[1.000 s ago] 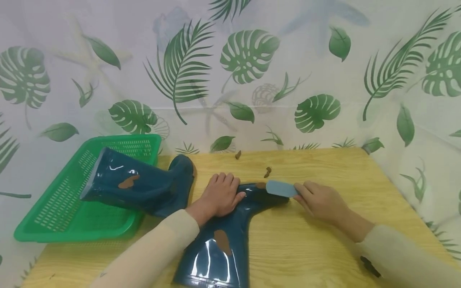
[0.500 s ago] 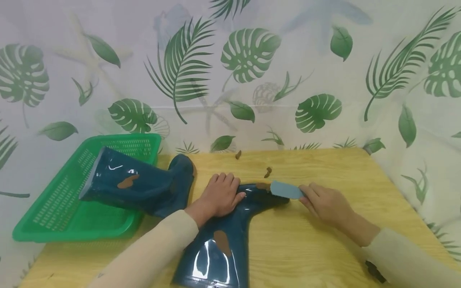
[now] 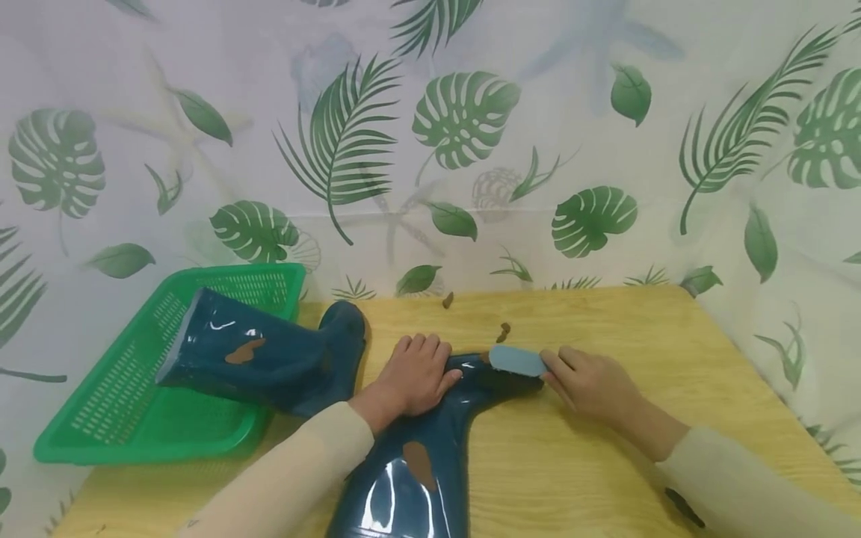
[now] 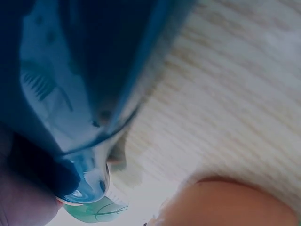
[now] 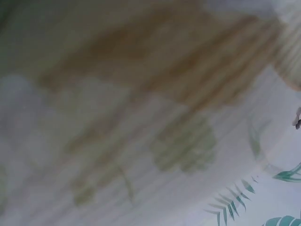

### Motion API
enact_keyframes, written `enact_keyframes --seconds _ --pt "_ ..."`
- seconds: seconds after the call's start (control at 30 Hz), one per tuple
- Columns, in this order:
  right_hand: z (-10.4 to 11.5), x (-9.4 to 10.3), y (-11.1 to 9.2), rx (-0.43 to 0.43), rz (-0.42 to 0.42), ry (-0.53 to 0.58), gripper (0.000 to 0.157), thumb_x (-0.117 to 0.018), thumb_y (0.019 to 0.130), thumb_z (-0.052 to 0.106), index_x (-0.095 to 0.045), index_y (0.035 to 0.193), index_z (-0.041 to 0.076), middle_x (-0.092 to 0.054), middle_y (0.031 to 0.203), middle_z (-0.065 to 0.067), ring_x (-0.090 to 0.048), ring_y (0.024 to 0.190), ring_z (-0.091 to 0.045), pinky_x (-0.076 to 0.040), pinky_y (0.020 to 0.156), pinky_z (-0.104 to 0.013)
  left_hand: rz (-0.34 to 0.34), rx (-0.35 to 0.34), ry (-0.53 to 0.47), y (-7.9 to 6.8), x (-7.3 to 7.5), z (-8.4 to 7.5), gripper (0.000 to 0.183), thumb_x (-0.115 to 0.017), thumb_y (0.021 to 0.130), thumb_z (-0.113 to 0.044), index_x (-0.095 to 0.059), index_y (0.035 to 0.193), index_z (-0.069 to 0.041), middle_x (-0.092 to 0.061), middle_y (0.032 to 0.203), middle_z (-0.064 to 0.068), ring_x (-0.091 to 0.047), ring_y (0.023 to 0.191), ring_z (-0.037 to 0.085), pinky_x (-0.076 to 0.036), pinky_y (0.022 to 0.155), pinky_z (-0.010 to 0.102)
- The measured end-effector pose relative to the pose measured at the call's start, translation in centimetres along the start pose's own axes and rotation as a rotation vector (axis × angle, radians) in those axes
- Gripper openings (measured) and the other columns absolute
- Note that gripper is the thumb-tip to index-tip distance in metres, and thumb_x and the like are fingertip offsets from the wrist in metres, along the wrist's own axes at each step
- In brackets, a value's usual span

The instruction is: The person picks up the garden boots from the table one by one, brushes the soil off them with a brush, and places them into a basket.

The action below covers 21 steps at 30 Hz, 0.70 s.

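A dark teal rubber boot (image 3: pixel 417 448) lies on the wooden table (image 3: pixel 605 463), shaft toward me, with a brown smear (image 3: pixel 420 463) on its shaft. My left hand (image 3: pixel 417 377) rests on the boot's ankle and holds it down. My right hand (image 3: pixel 585 385) grips a light blue scraper (image 3: pixel 516 360) whose tip sits on the boot's toe by a brown patch (image 3: pixel 486 356). The left wrist view shows the glossy boot (image 4: pixel 70 94) up close. The right wrist view is blurred.
A second teal boot (image 3: pixel 262 359) with a brown smear lies half in a green plastic basket (image 3: pixel 114 418) at the left. Brown crumbs (image 3: pixel 502 331) lie on the table behind the toe. A leaf-print curtain (image 3: pixel 471 149) hangs behind and to the right.
The scraper slid right along the toe, then back left toward the brown patch. The left hand has stayed on the boot. The head view has tilted up slightly.
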State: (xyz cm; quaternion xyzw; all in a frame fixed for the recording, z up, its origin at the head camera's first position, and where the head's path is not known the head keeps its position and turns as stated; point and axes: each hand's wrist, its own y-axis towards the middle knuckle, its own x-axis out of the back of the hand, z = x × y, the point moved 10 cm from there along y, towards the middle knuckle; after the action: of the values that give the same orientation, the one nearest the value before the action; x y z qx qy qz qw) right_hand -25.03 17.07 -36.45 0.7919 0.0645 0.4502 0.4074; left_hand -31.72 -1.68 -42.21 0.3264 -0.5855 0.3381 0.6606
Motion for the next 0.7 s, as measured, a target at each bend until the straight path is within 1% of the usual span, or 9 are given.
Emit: enact_keyframes --seconds 0.07,0.27,0.4,0.7 --pt "0.13 0.02 -0.2 0.006 -0.003 -0.013 0.046 -0.033 0.11 0.036 -0.063 0.097 0.003 -0.038 0.066 0.001 -0.013 0.058 -0.001 -0.017 0.041 -0.019 0.01 0.003 -0.002 0.01 -0.21 -0.11 0.044 -0.028 0.107 -0.05 -0.049 0.122 -0.015 -0.05 0.11 0.004 -0.047 0.103 0.023 -0.038 0.093 0.041" --pt "0.35 -0.28 -0.43 0.005 0.01 -0.034 0.046 -0.032 0.11 0.036 -0.062 0.097 0.004 -0.036 0.066 0.001 -0.011 0.06 -0.001 -0.013 0.043 -0.018 0.009 0.017 -0.012 0.04 -0.45 -0.13 0.044 -0.029 0.107 -0.05 -0.049 0.123 -0.015 -0.05 0.111 0.004 -0.048 0.105 0.024 -0.037 0.095 0.042" --pt "0.56 -0.25 -0.37 0.005 -0.015 -0.038 0.047 -0.032 0.11 0.036 -0.062 0.095 0.003 -0.036 0.065 0.001 -0.01 0.059 0.0 -0.012 0.042 -0.017 0.02 0.01 -0.036 -0.02 -0.65 -0.2 0.044 -0.029 0.107 -0.05 -0.049 0.123 -0.014 -0.05 0.112 0.004 -0.047 0.106 0.024 -0.037 0.096 0.043" --pt "0.51 -0.29 0.41 -0.009 -0.044 -0.048 0.046 -0.032 0.11 0.035 -0.063 0.097 0.003 -0.036 0.065 0.0 -0.01 0.058 -0.001 -0.012 0.041 -0.019 0.002 -0.001 -0.03 0.08 -0.19 -0.29 0.044 -0.029 0.107 -0.05 -0.05 0.122 -0.013 -0.051 0.112 0.005 -0.048 0.105 0.024 -0.038 0.094 0.042"
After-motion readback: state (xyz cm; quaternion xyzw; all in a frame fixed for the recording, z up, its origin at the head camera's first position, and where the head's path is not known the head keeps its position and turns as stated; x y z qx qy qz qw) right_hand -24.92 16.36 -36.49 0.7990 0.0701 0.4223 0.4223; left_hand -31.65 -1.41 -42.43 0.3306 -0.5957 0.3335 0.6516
